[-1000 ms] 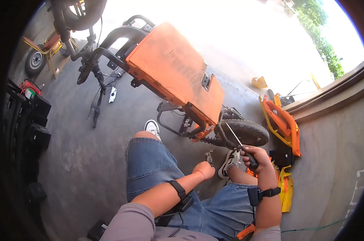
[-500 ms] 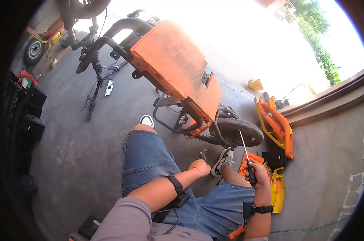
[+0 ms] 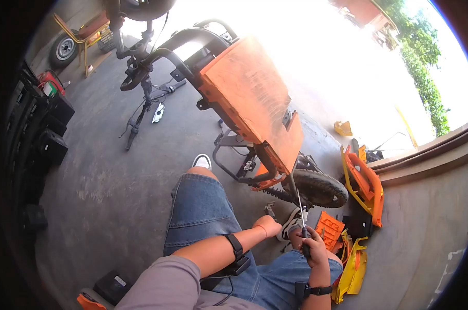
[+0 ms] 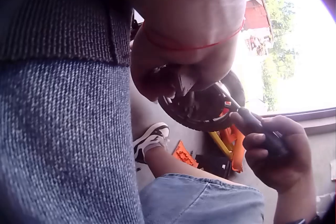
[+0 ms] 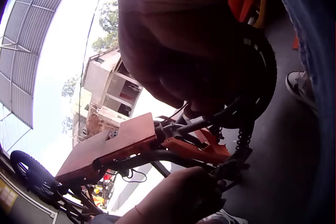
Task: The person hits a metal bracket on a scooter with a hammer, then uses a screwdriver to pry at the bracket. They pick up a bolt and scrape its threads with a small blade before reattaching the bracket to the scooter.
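My right hand (image 3: 316,249) grips the dark handle of a screwdriver (image 3: 305,243), its long shaft pointing up toward the wheel. In the left wrist view the fingers wrap around that handle. My left hand (image 3: 268,226) is curled in front of the knee, gripping a small grey metal piece (image 3: 269,209) that sticks out past the fingers; its kind cannot be told. Beyond both hands stands a stripped two-wheeler frame with an orange panel (image 3: 249,85). Its black-tyred wheel (image 3: 322,188) is nearest the right hand, and the screwdriver's tip overlaps the frame beside it in the head view.
Orange and yellow body panels (image 3: 366,186) lean by the wall at right, with a yellow piece (image 3: 354,268) nearer me. Black boxes (image 3: 53,147) line the left side. A handlebar (image 3: 133,132) hangs over the floor, near a loose white part (image 3: 158,112).
My right hand has moved in closer to the left hand, and the screwdriver has swung from slanted to nearly upright. The left hand keeps its grip. The head view has shifted.
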Demonstrator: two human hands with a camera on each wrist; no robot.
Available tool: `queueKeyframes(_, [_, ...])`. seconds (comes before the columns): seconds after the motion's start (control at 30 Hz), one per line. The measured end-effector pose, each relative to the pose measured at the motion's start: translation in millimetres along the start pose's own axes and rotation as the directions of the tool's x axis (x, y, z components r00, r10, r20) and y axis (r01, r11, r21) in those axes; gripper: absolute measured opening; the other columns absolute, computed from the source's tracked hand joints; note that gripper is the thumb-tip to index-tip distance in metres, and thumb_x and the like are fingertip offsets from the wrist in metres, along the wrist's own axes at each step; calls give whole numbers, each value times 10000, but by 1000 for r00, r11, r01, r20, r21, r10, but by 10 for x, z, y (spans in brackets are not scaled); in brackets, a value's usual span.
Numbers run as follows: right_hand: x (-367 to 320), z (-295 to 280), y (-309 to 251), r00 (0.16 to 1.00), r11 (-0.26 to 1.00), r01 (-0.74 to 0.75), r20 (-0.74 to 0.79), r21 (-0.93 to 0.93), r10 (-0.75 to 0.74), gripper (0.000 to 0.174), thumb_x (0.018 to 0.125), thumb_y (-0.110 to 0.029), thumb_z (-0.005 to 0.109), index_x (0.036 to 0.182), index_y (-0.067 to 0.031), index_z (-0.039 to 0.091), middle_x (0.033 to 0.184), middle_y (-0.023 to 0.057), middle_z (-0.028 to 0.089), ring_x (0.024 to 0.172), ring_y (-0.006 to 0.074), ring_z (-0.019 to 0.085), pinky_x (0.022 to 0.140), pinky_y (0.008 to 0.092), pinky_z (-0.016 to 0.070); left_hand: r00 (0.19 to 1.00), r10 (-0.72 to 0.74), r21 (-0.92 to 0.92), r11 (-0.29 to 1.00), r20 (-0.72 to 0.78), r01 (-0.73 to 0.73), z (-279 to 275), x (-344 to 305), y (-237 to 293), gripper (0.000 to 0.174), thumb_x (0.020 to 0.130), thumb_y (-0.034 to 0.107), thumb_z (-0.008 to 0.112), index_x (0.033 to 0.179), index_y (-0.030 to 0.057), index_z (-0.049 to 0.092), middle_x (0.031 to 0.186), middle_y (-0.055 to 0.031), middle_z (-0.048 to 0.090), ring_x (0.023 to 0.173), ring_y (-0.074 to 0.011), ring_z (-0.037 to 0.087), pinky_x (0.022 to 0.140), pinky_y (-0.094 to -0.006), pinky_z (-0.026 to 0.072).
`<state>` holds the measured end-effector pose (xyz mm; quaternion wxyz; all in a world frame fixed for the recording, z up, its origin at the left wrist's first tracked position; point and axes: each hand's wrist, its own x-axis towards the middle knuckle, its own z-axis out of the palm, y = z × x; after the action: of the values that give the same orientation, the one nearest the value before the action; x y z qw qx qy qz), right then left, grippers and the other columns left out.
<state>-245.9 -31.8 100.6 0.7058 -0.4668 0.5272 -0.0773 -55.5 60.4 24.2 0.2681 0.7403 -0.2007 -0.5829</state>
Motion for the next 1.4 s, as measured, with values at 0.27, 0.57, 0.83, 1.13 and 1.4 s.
queueKeyframes(0.27, [605,-59,960,972,965,-233,8,-118,235,228,833,-55,502,1060,-47,512,734,101,548,560,234,552,503,371,485,996,71,-99,992,-49,-76,244,129,2,302,753,195,615,908,-43,717,942,-257,684,947,-366,679,823,-414,521])
queueKeyframes(0.57, [760,-34,1009,983,973,-144,-137,-180,120,80,875,-78,479,942,-38,497,678,77,529,499,200,519,435,327,444,997,60,-165,984,-44,-66,186,63,104,319,698,241,647,847,-28,733,920,-261,685,935,-362,684,811,-405,525])
queueKeyframes(0.83, [92,-124,492,834,718,75,-352,-692,-426,499,788,-15,516,1282,30,463,997,190,591,830,265,620,700,342,512,999,17,-56,998,48,-14,70,-98,124,455,746,315,566,939,-76,697,1035,-297,652,1006,-392,645,885,-434,499])
queueKeyframes(1.13, [-186,-114,115,898,476,97,-129,-874,-421,431,801,-22,544,1228,6,592,924,162,672,635,204,665,638,315,526,994,-69,-78,994,83,75,55,-40,54,437,764,305,576,942,-77,694,1006,-287,665,994,-380,659,865,-420,506])
queueKeyframes(1.4, [-52,53,-199,967,817,-102,-248,-568,-52,414,838,-43,496,1239,37,557,937,125,676,496,135,571,424,264,414,995,-68,-45,996,72,71,-13,-112,101,434,766,293,567,947,-81,692,1001,-286,667,986,-389,658,870,-424,500])
